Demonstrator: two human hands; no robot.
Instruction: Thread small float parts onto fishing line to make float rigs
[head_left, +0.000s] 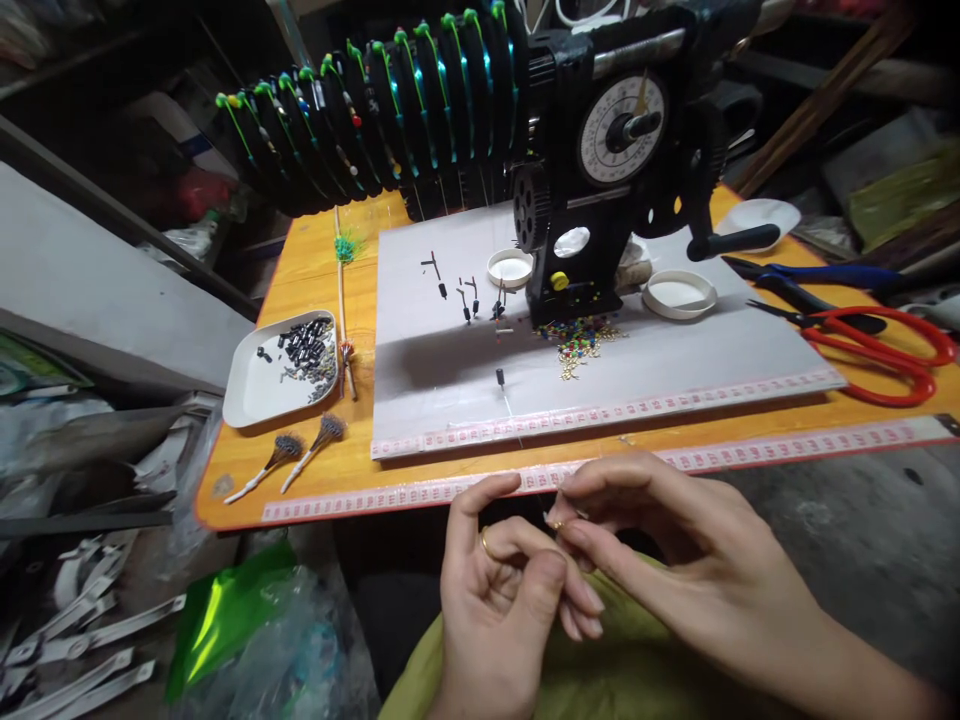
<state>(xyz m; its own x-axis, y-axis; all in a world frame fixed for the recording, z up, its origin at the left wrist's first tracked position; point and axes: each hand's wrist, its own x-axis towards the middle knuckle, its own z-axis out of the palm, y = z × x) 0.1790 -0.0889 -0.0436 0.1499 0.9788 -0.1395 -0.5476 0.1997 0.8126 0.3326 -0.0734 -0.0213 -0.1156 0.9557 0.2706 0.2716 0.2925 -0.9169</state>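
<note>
Both hands work close together below the front edge of the orange table (315, 290). My left hand (510, 590), a ring on one finger, has its fingers curled in a pinch. My right hand (675, 560) pinches a tiny gold piece at its fingertips, touching the left fingers. A thin clear line (514, 420) runs from the hands up to a small black bead (499, 377) lying on the grey mat (600, 390). More black beads (469, 295) lie scattered farther back on the mat.
A black hand-crank winding machine (600, 170) with a dial and a row of spools (390, 110) stands at the back. A white tray (259, 395) of black beads sits at left. Gold and coloured beads (577, 340), white lids (679, 293), red scissors (877, 345) and blue pliers (817, 275) lie at right.
</note>
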